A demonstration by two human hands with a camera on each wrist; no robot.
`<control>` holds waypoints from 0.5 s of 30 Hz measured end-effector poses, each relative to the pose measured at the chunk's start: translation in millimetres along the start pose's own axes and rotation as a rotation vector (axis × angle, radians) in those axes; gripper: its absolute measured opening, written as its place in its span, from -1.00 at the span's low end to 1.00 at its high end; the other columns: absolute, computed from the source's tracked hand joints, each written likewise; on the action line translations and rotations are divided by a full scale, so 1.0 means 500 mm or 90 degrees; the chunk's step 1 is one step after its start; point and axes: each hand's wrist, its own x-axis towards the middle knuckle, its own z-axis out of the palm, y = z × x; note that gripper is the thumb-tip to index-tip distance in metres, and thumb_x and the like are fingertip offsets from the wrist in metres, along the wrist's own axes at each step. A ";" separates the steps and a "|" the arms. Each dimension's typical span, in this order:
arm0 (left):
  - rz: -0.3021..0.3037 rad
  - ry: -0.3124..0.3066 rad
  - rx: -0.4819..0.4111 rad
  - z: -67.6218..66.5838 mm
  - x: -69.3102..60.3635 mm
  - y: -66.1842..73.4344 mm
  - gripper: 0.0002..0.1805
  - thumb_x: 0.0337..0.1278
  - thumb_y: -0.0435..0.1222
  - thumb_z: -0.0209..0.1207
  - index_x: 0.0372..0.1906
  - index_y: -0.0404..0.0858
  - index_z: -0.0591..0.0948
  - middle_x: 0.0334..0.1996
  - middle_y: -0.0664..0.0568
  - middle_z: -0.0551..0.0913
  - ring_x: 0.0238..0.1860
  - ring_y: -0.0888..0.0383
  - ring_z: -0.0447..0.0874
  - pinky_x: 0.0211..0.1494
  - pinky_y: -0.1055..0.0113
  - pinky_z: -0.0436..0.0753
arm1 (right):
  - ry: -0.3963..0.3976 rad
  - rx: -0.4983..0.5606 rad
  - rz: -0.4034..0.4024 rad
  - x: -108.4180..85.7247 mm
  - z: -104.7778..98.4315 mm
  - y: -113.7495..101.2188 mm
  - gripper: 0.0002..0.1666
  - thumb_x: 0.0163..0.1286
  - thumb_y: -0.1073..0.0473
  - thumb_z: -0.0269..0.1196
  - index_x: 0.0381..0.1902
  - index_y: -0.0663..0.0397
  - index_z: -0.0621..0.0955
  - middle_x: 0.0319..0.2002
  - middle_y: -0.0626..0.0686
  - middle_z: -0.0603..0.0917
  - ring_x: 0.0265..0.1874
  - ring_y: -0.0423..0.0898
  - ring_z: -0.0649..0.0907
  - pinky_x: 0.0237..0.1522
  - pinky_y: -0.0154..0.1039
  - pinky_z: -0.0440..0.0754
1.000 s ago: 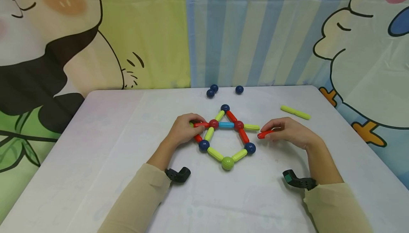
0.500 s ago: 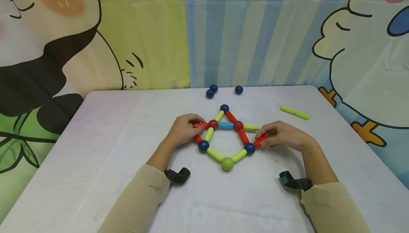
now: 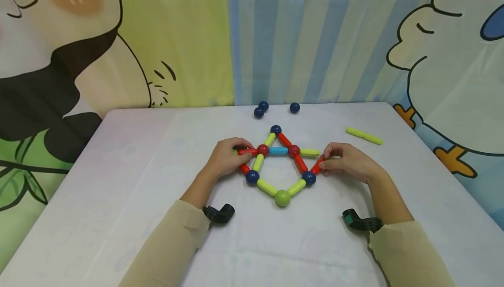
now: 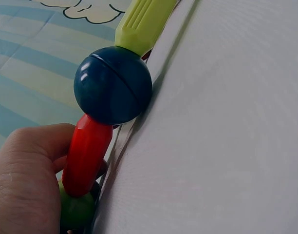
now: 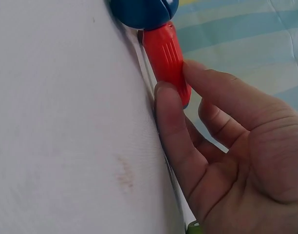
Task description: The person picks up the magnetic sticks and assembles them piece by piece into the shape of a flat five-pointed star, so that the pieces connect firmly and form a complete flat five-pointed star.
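A flat frame of magnetic rods and balls lies mid-table in the head view, with a blue rod (image 3: 278, 151), red balls and a light-green ball (image 3: 282, 198) at its near corner. My left hand (image 3: 227, 158) grips a red magnetic rod (image 3: 248, 151) at the frame's left corner; fingers partly cover a green ball (image 4: 76, 210), seen in the left wrist view. My right hand (image 3: 348, 161) pinches another red magnetic rod (image 5: 166, 58) between thumb and fingertip. That rod's far end touches the frame's right dark-blue ball (image 3: 309, 178), and it slants up and rightward.
Several loose dark-blue balls (image 3: 295, 108) sit along the table's back edge. Lime-green rods (image 3: 364, 135) lie end to end at the back right. A lime rod (image 3: 309, 152) sticks out from the right red ball, close to my right fingertips. A patterned curtain hangs behind the table.
My right hand has brought its red rod leftward to the dark-blue ball, then swung the rod's outer end upward. My left hand keeps its grip at the left corner.
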 end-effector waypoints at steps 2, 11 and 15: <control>0.004 0.002 0.000 -0.003 0.002 0.003 -0.73 0.24 -0.16 0.33 0.02 -0.06 0.75 0.05 0.03 0.71 0.09 0.01 0.57 0.19 0.11 0.65 | 0.004 0.000 -0.004 0.000 -0.003 -0.006 -0.60 0.35 0.09 0.43 -0.10 0.17 0.48 0.06 0.20 0.59 -0.13 0.04 0.71 -0.04 -0.28 0.74; 0.006 0.003 0.008 -0.006 0.003 0.004 -0.72 0.23 -0.16 0.32 0.02 -0.08 0.75 0.03 0.01 0.71 0.07 0.00 0.56 0.17 0.11 0.65 | 0.099 -0.051 -0.003 0.002 -0.003 -0.035 -0.58 0.52 -0.12 0.23 -0.04 0.12 0.49 -0.12 0.20 0.65 -0.25 0.08 0.61 -0.22 -0.25 0.69; 0.002 0.000 0.002 -0.001 0.001 0.003 -0.72 0.22 -0.15 0.33 0.02 -0.06 0.74 0.04 0.02 0.70 0.08 0.01 0.55 0.17 0.11 0.65 | 0.166 -0.043 -0.009 0.005 0.004 -0.062 -0.58 0.56 -0.11 0.17 0.05 0.13 0.50 0.03 0.23 0.62 -0.16 0.11 0.59 -0.18 -0.26 0.68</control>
